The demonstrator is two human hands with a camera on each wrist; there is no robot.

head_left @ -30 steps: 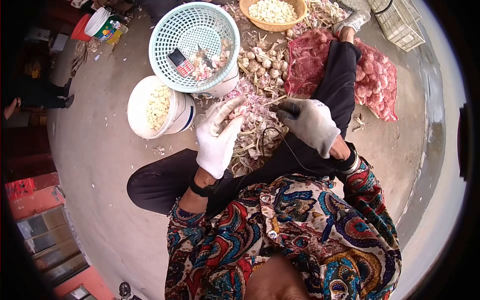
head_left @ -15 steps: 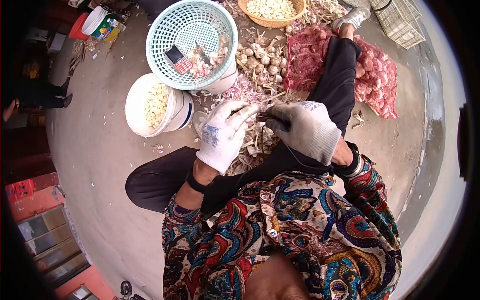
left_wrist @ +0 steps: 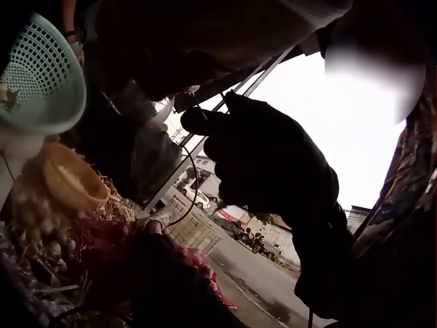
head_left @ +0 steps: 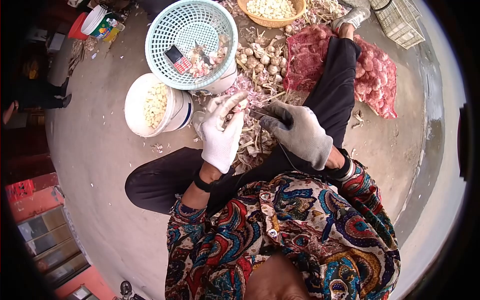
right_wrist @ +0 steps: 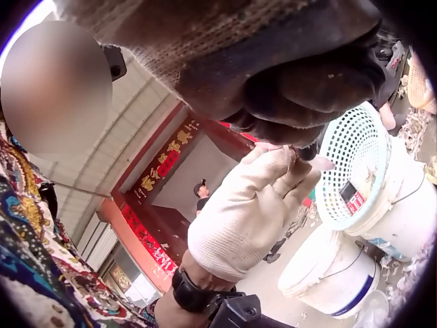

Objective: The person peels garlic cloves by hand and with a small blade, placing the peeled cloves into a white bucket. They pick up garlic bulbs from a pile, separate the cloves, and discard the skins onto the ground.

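Note:
In the head view my gloved left hand (head_left: 222, 132) pinches a pinkish-white garlic clove (head_left: 242, 105) between thumb and fingers. Beside it, my gloved right hand (head_left: 302, 132) grips a small, thin-bladed knife (head_left: 256, 113) that points toward the clove. The right wrist view shows the left hand's white glove close under the dark-stained right glove. Garlic skins and stalks (head_left: 252, 145) lie in a heap below both hands. A white bucket (head_left: 134, 117) of peeled cloves stands to the left. The left wrist view shows the right hand only as a dark silhouette.
A pale green basket (head_left: 152, 50) holding a phone (head_left: 177, 59) and some garlic sits on another bucket. Beyond are whole bulbs (head_left: 262, 62), an orange basket (head_left: 277, 21) of peeled cloves and red mesh sacks (head_left: 375, 75). A black cord (head_left: 286, 155) hangs near the right hand.
The hands came together over the heap, then drew slightly apart. The left hand has turned, so the clove at its fingertips shows again. The knife's blade now shows beside it.

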